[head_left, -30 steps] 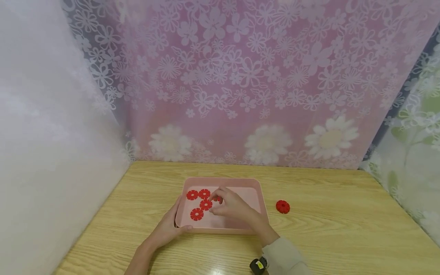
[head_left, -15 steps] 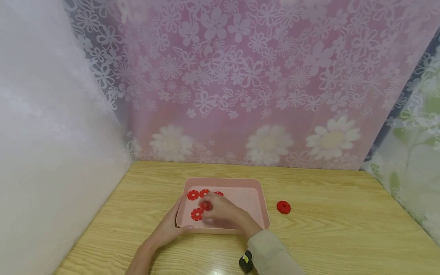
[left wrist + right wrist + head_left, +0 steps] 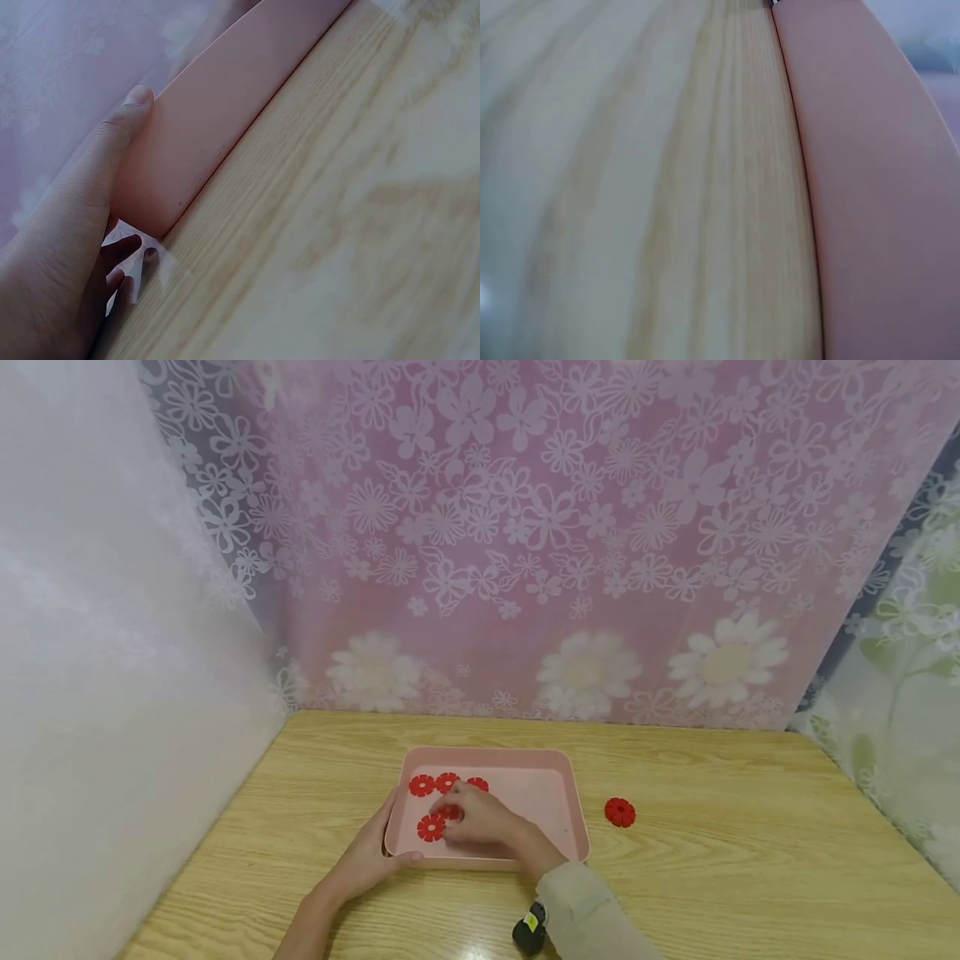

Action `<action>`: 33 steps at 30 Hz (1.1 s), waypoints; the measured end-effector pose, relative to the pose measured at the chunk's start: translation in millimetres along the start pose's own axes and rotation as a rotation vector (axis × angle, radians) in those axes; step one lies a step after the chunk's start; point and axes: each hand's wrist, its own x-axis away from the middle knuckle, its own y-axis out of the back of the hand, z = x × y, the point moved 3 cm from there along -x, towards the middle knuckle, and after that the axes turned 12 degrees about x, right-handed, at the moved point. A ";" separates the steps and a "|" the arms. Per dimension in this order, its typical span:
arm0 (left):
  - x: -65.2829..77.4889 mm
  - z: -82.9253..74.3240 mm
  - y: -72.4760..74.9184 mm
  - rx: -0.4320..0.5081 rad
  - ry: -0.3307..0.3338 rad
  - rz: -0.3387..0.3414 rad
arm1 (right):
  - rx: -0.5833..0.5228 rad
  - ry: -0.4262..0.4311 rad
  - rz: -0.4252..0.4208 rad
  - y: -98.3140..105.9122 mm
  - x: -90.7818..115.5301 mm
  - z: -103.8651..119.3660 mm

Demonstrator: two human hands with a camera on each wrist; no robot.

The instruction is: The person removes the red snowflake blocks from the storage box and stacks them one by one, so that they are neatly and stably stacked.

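Observation:
A shallow pink tray (image 3: 534, 795) stands on the wooden table, with several red flower-shaped discs lying flat in its left half. My left hand (image 3: 366, 852) grips the tray's near left corner; in the left wrist view its thumb lies on the front wall (image 3: 202, 124) and the fingers bend round the side. Inside the tray, my right hand (image 3: 486, 818) has curled fingers and thumb around a red flower-shaped disc (image 3: 452, 812), largely covered by the hand. Just left of it lies another disc (image 3: 431, 827). In the right wrist view, the hand is out of sight.
To the tray's right, a thicker red flower-shaped piece (image 3: 620, 812) lies on the wooden table (image 3: 712, 860). Three discs sit along the tray's back, including a partly covered one (image 3: 477, 785). A patterned pink curtain (image 3: 480, 568) hangs behind the table.
My right hand has moved left and slightly nearer from the back disc to the middle disc, its fingers closing round that one. The left hand has stayed on the tray corner.

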 end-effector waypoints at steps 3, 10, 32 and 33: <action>0.3 -0.2 0.5 0.004 0.003 -0.002 | 0.001 0.001 -0.002 -1.0 -0.3 0.1; 0.3 -0.8 1.9 0.004 0.018 0.003 | 0.015 -0.012 -0.002 -1.8 -1.3 0.3; 4.3 -23.5 -0.3 0.030 -0.001 0.008 | 0.065 -0.029 -0.034 -0.8 -0.8 -0.3; 3.5 -21.6 -0.6 0.031 0.004 0.011 | 0.066 -0.034 -0.041 -0.2 0.0 -0.5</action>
